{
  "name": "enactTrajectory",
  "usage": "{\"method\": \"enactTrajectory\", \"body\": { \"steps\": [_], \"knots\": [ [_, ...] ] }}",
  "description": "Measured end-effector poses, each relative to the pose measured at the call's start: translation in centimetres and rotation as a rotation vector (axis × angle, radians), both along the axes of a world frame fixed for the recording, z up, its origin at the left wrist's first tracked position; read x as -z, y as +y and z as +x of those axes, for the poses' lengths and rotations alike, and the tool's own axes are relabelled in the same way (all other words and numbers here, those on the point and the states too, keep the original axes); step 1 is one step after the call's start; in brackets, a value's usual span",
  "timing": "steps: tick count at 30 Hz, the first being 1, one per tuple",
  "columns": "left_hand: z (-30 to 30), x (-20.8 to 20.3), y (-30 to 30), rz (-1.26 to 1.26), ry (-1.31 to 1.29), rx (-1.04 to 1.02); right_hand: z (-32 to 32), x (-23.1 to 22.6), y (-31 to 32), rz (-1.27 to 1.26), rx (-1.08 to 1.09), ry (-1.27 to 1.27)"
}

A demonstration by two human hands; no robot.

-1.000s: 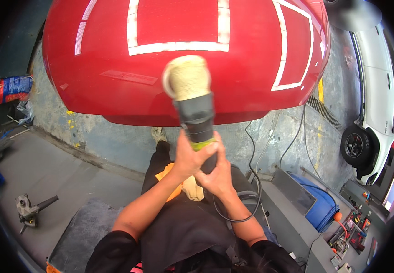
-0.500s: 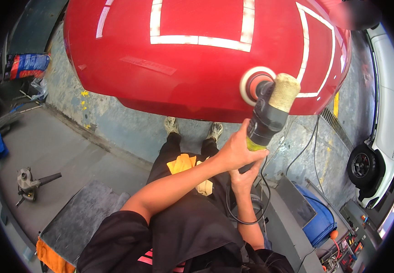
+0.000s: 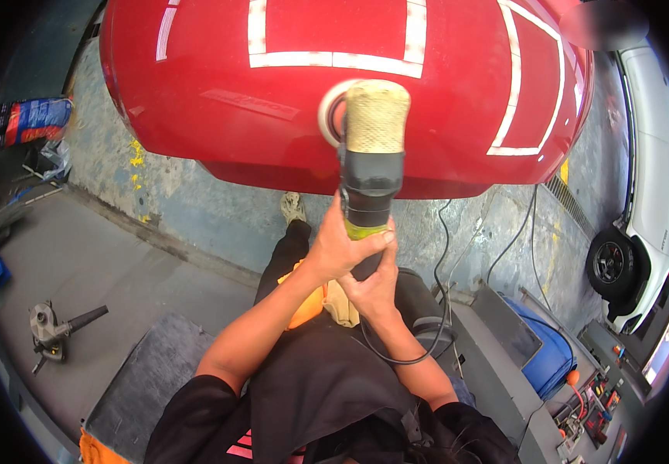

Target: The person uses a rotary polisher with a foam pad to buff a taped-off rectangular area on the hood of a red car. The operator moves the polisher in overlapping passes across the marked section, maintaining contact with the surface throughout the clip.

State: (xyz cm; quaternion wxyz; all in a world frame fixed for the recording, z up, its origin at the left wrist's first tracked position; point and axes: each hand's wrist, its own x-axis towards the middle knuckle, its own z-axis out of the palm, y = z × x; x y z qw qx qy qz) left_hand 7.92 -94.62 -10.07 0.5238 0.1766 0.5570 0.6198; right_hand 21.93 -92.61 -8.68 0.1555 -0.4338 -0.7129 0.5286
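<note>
A polisher, with a black body, a yellow-green band and a cream textured cover over its head, points away from me. My left hand is closed around its body just at the band. Behind it, close to my lap, my right hand wraps the rear of the handle. The polisher's round white-rimmed pad lies against the glossy red car panel; the polisher's head hides part of the pad. From the handle a black cord loops down past my right forearm.
Behind me on the left lie a blower and a dark mat. A blue container and scattered tools are at the right. Cables cross the floor. A white vehicle stands far right. Yellow cloths hang at my waist.
Both hands have swung the polisher left across the red panel, from its right part to near its middle. The polisher now points more straight ahead.
</note>
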Motion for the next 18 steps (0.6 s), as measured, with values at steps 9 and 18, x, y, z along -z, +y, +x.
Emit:
{"method": "enactTrajectory", "body": {
  "steps": [9, 18],
  "knots": [
    [-5.5, 0.1, -5.1, -0.003, -0.012, -0.128, -5.7, -0.3, -2.7, 0.054, -0.135, -0.055],
    [0.0, 0.1, -4.9, 0.025, -0.076, -0.183, -0.1, 0.0, -1.8, 0.023, -0.199, -0.153]
  ]
}}
